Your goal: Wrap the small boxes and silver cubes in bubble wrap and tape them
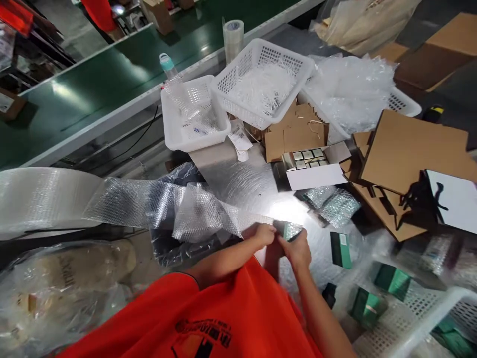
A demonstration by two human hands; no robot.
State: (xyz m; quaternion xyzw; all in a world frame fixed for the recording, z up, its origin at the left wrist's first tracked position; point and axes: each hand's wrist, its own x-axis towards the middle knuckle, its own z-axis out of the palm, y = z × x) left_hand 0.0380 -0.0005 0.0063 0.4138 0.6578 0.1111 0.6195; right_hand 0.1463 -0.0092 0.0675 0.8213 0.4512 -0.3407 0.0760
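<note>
Both bare hands sit pressed close together over a steel-topped table [242,181], the left hand [264,234] and right hand [298,251] pinching a small green box [287,230] at the end of a clear bubble-wrap sheet [201,211] running from a big bubble-wrap roll [40,199]. One finished bubble-wrapped packet [330,205] lies nearby (the shine hides its contents). Several green boxes [391,281] remain unwrapped in a white plastic basket [419,318] to the right.
</note>
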